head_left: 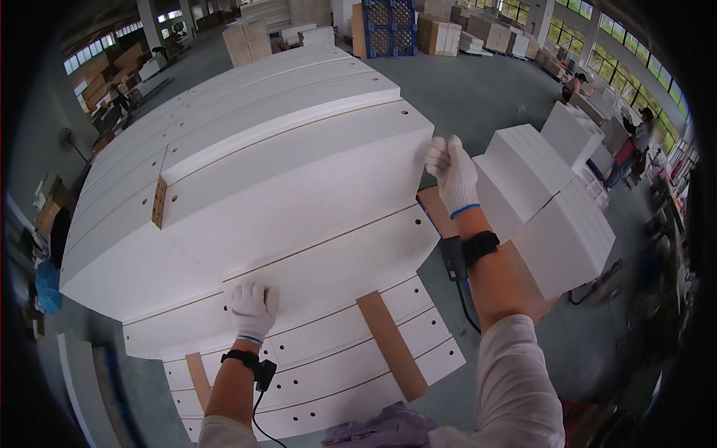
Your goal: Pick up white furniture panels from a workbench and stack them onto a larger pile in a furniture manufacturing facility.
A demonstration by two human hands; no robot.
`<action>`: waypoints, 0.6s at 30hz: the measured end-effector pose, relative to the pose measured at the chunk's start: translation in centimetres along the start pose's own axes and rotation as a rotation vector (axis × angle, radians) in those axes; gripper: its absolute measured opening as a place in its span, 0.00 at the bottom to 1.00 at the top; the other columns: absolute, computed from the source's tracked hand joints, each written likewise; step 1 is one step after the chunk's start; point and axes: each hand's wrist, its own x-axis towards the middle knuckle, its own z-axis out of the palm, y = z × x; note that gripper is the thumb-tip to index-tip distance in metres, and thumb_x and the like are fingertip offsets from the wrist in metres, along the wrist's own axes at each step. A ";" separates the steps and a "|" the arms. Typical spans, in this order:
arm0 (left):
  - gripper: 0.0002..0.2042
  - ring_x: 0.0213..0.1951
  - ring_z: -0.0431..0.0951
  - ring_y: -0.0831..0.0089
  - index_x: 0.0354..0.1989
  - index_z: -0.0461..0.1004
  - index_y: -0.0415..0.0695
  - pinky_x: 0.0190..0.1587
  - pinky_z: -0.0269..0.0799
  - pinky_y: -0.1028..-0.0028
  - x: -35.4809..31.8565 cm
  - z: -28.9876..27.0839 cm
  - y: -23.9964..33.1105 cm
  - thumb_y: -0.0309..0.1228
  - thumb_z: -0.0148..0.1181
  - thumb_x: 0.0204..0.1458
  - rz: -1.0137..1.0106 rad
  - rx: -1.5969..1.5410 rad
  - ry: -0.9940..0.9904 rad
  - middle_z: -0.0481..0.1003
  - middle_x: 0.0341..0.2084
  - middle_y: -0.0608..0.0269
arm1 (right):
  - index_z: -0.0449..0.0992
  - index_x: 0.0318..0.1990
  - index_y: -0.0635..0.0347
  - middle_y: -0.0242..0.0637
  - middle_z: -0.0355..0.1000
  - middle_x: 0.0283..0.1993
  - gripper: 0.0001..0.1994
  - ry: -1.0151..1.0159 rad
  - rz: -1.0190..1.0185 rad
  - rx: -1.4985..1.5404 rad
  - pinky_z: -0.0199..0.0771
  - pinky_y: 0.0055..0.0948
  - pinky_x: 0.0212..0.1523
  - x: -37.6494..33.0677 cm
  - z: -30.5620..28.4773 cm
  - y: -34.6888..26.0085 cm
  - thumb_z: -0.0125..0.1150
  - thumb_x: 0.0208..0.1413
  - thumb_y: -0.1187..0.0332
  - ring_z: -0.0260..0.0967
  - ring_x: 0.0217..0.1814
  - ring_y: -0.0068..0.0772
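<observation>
Both hands wear white knitted gloves and black wrist straps with cables. My left hand [252, 308] lies flat on the near edge of a large white drilled panel [299, 201] that tops a wide stack of white panels. My right hand [452, 170] is closed on the far right corner of that same panel, fingers curled over its edge. A second raised panel [284, 127] lies behind it, with a raw brown end showing at its left corner. Lower panels with rows of holes [351, 351] stick out toward me.
A brown strip [392, 345] lies across the lower panels, another one [197, 379] at the left. A stack of smaller white panels [549, 201] stands to the right. Purple cloth [381, 429] sits at the bottom. People [635, 145] work at the far right; cartons and blue pallets [390, 26] stand behind.
</observation>
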 end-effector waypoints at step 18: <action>0.08 0.38 0.72 0.52 0.30 0.75 0.47 0.40 0.67 0.56 0.0 0.0 0.1 0.38 0.62 0.52 -0.035 -0.031 0.005 0.74 0.32 0.58 | 0.56 0.23 0.53 0.27 0.49 0.22 0.20 -0.220 0.119 0.043 0.54 0.29 0.27 0.8 0.2 3.1 0.38 0.72 0.60 0.48 0.23 0.26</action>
